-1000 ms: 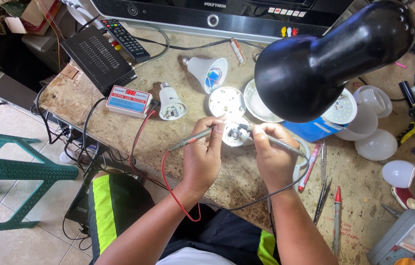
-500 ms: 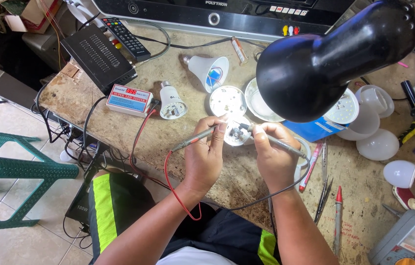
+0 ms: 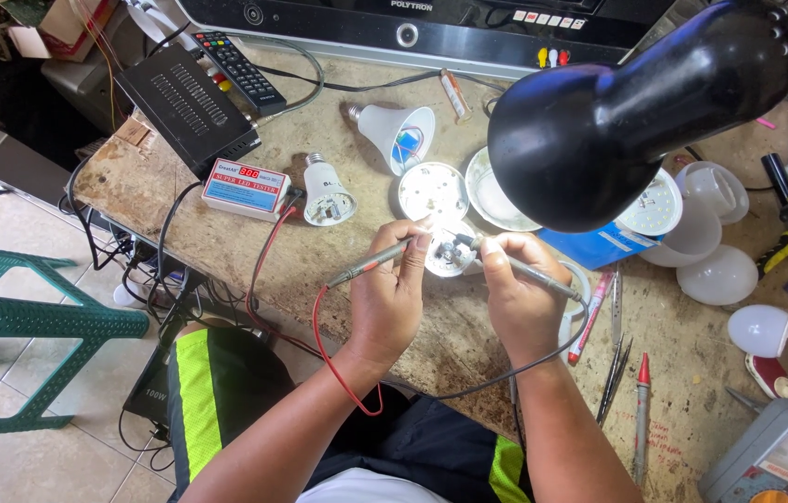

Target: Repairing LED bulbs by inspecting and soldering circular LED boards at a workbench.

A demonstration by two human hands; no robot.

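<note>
Probing underway, not finished: left hand [image 3: 392, 303] fingers gripping red probe [image 3: 370, 265], right hand [image 3: 520, 303] fingers gripping black probe [image 3: 526, 274], both tips on LED board [image 3: 448, 251] mid-tabletop.

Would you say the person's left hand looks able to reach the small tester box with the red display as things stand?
Probably yes. The tester box lies on open bench up-left of the left hand, nothing between but its leads. The hand's grip holds a probe, though, so it isn't free.

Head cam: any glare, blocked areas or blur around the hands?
Head view: sharp overall; a blown-out white glare sits on the small round LED board between the left hand and right hand; the black dome desk lamp shade blocks the bench behind it.
</note>
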